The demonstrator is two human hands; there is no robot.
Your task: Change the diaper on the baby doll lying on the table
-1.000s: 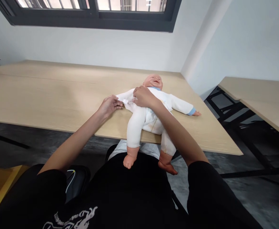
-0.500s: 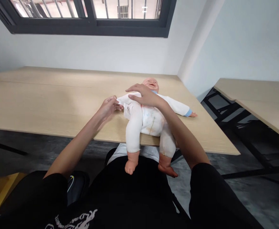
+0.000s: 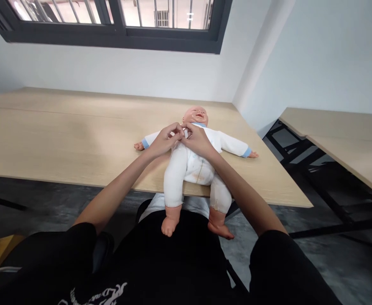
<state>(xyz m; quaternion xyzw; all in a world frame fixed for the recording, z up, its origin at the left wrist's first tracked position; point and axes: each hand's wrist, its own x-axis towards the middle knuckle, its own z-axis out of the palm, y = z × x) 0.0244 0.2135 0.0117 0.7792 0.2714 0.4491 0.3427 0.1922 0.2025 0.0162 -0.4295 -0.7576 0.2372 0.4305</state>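
Note:
A baby doll [image 3: 196, 115] in a white romper [image 3: 195, 165] with blue cuffs lies on its back on the wooden table [image 3: 62, 127]. Its arms are spread and its legs hang over the near edge. Both my hands meet on the doll's upper chest, just below the collar. My left hand [image 3: 165, 140] pinches the white fabric there with curled fingers. My right hand [image 3: 198, 140] is closed on the same spot from the right. The fabric between the fingertips is mostly hidden.
A second wooden table [image 3: 341, 131] with black legs stands to the right across a gap of grey floor. A white wall and a dark-framed window [image 3: 116, 25] lie behind the table. My black-clothed lap sits below the doll's feet.
My left hand let go of the doll's sleeve and moved right to the chest. The doll's left arm now lies out flat with its hand showing. My right hand closed its fingers on the chest fabric.

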